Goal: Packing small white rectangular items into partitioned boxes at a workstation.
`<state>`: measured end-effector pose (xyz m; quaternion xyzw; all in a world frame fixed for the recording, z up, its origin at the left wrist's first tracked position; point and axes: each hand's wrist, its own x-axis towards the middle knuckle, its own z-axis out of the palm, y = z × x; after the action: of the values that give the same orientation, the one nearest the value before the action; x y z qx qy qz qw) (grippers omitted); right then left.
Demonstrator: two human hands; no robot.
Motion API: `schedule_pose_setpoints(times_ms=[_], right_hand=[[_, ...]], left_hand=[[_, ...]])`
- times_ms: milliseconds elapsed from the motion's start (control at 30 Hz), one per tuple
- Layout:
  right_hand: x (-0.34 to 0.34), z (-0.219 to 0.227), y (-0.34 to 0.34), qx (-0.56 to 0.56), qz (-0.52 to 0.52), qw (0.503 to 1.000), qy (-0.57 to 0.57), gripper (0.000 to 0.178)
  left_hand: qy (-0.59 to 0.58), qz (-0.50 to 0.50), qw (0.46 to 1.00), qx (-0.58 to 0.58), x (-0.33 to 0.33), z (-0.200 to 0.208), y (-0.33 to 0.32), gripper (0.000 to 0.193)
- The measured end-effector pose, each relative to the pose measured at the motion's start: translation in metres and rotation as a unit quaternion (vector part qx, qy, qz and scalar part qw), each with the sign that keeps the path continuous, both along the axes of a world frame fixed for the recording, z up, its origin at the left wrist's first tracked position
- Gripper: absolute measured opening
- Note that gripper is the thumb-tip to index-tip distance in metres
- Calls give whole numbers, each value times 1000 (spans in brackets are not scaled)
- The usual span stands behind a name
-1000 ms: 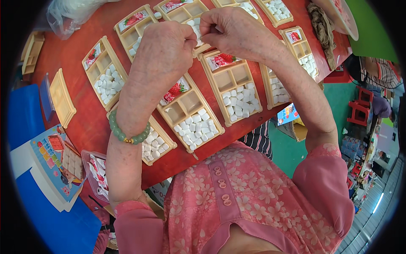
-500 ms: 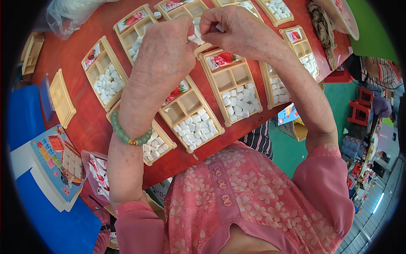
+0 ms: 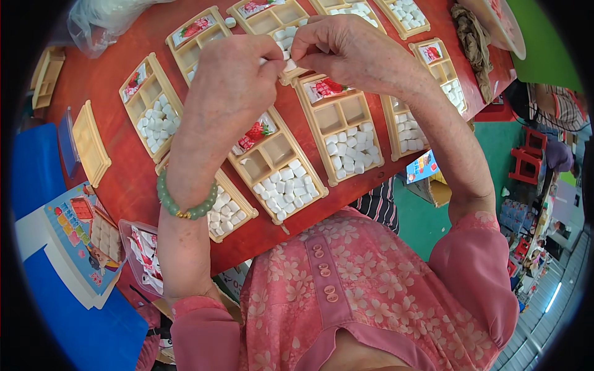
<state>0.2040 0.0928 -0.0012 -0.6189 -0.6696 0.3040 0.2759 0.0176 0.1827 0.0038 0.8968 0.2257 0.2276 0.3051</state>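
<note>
My left hand (image 3: 232, 83), with a green bead bracelet (image 3: 189, 201) at its wrist, is closed in a pinch, a bit of white showing between thumb and finger, probably a marshmallow. Facing it, my right hand (image 3: 346, 52) has its fingertips pressed together; what they hold, if anything, is hidden. Both hover over a cream compartment tray (image 3: 263, 25) with white marshmallows (image 3: 286, 36) at its near end. Nearer me stand similar trays, one in the middle (image 3: 334, 117) and one left of it (image 3: 257, 167), each with a strawberry-printed packet (image 3: 327, 88) and a heap of marshmallows.
More filled trays (image 3: 151, 93) spread over the red table (image 3: 117, 154). At left are stacked cream trays (image 3: 91, 142), a printed card (image 3: 80, 235) and a clear tub of packets (image 3: 142, 253). Crumpled brown paper (image 3: 473, 49) and a bowl (image 3: 501, 31) occupy the far right; a plastic bag (image 3: 105, 25) lies far left.
My left hand has shifted slightly left and nearer me, uncovering more of the tray beneath. My right fingertips have closed together and lowered a little. The trays have stayed put.
</note>
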Motion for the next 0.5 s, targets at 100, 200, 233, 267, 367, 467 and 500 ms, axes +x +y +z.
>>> schedule_pose_setpoints(times_ms=[100, 200, 233, 267, 367, 467, 500], right_hand=[[4, 6, 0, -23, -9, 1000, 20, 8], [6, 36, 6, -124, -32, 991, 45, 11], [6, 37, 7, -123, -29, 991, 44, 11], [5, 39, 8, -126, -35, 989, 71, 13], [11, 41, 9, -147, -46, 978, 138, 16], [22, 40, 7, -155, -76, 963, 205, 17], [26, 39, 7, -147, -101, 956, 232, 17]], left_hand=[[18, 64, 989, -133, -13, 17, 0, 13], [-3, 102, 977, -185, -35, 25, 3, 16], [-4, 104, 977, -184, -44, 28, 1, 16], [-37, 118, 963, -240, -54, 34, -4, 16], [-95, 126, 929, -335, -68, 37, -24, 16], [-112, 107, 909, -387, -73, 35, -47, 15], [-104, 92, 905, -401, -74, 35, -53, 15]])
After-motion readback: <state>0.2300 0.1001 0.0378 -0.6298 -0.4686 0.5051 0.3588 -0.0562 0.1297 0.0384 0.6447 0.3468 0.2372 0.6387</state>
